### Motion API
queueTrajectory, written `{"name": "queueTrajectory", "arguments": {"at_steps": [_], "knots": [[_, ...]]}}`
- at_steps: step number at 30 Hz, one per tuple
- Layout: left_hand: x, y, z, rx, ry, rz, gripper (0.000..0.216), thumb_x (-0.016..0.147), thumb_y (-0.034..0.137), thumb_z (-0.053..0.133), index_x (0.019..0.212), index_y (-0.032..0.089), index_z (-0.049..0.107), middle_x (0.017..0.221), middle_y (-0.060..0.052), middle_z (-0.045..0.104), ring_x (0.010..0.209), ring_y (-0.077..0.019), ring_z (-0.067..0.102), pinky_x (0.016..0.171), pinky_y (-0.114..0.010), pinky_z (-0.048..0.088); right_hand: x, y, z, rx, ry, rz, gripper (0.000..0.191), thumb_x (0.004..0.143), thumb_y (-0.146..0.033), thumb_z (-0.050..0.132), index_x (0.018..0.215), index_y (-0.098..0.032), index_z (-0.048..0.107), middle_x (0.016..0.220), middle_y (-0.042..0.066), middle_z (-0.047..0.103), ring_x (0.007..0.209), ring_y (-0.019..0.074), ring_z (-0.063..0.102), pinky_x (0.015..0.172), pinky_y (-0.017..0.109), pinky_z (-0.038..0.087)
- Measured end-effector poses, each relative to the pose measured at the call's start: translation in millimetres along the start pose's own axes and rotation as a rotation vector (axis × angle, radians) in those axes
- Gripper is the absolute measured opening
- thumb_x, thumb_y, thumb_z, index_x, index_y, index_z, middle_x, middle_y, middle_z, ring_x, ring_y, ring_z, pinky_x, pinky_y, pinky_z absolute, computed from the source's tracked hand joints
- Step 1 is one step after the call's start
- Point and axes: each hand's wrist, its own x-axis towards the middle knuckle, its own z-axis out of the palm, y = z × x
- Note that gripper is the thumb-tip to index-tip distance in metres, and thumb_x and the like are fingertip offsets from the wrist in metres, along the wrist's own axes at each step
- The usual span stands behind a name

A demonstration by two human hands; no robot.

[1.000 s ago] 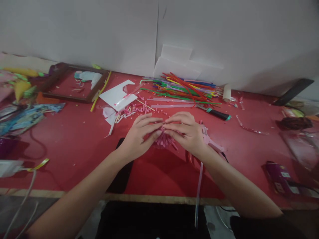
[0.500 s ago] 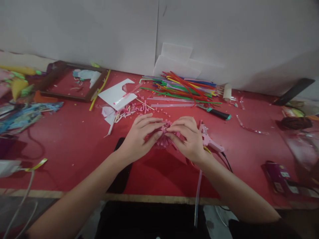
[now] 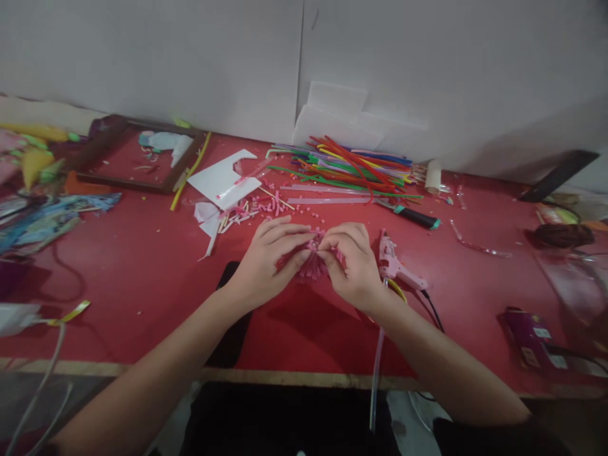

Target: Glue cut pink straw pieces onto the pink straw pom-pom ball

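Between my hands is a round pink bundle of short fuzzy strips (image 3: 311, 271), held above the red table (image 3: 304, 329). My left hand (image 3: 273, 256) grips its left side, thumb and fingers closed on it. From the right, my right hand (image 3: 350, 259) pinches at the bundle's top near the centre; the fingers hide whether a separate small piece is between them. A pink glue gun (image 3: 399, 269) lies just right of my right hand, with a clear glue stick (image 3: 377, 367) reaching past the table edge. Under my left forearm rests a black phone (image 3: 232, 335), partly covered.
Behind my hands lie coloured pipe cleaners (image 3: 356, 164), a black-and-teal cutter (image 3: 415, 217), pink scraps (image 3: 273, 204) and white card (image 3: 228, 180). A brown frame (image 3: 128, 183) stands back left. A purple box (image 3: 532, 339) is at right, a white plug with cable (image 3: 21, 320) at left.
My right hand has shifted slightly, its fingertips pinching closer at the top of the pink bundle, and more of the glue gun shows. My left hand stays nearly still.
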Motion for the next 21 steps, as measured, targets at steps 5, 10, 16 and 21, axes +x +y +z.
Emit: {"name": "queueTrajectory", "arguments": {"at_steps": [5, 10, 16, 21], "knots": [[-1.2, -0.4, 0.1, 0.007, -0.007, -0.010, 0.024, 0.097, 0.027, 0.055, 0.117, 0.021, 0.066, 0.123, -0.007, 0.070, 0.122, -0.0220, 0.058, 0.115, -0.049, 0.040, 0.3, -0.6, 1.1, -0.016, 0.020, -0.025, 0.008, 0.094, -0.019, 0.055, 0.088, -0.023, 0.056, 0.090, 0.004, 0.063, 0.092, 0.0205, 0.053, 0.085, 0.038, 0.044], [0.3, -0.2, -1.5, -0.007, -0.011, 0.014, 0.021, 0.096, 0.024, 0.054, 0.114, 0.021, 0.066, 0.122, -0.007, 0.071, 0.120, -0.0218, 0.060, 0.114, -0.049, 0.041, 2.3, -1.1, -1.7, -0.084, -0.036, -0.058, 0.010, 0.093, -0.015, 0.053, 0.087, -0.023, 0.055, 0.093, 0.004, 0.063, 0.095, 0.0211, 0.052, 0.086, 0.039, 0.041], [0.2, -1.4, 0.5, -0.013, -0.011, 0.034, 0.023, 0.094, 0.017, 0.054, 0.114, 0.020, 0.065, 0.121, -0.007, 0.071, 0.119, -0.0206, 0.062, 0.114, -0.047, 0.041, 7.5, -4.1, -8.2, -0.170, -0.106, -0.116, 0.015, 0.094, -0.012, 0.048, 0.085, -0.021, 0.055, 0.094, 0.006, 0.063, 0.096, 0.0209, 0.051, 0.085, 0.038, 0.038], [-2.6, -1.7, 4.4, -0.023, 0.032, 0.038, 0.023, 0.095, 0.017, 0.055, 0.115, 0.020, 0.066, 0.119, -0.008, 0.071, 0.118, -0.0204, 0.063, 0.112, -0.044, 0.043, 13.2, -7.8, -13.4, -0.210, -0.164, -0.128, 0.016, 0.098, -0.016, 0.046, 0.087, -0.020, 0.058, 0.096, 0.005, 0.064, 0.098, 0.0207, 0.051, 0.084, 0.038, 0.036]]}}
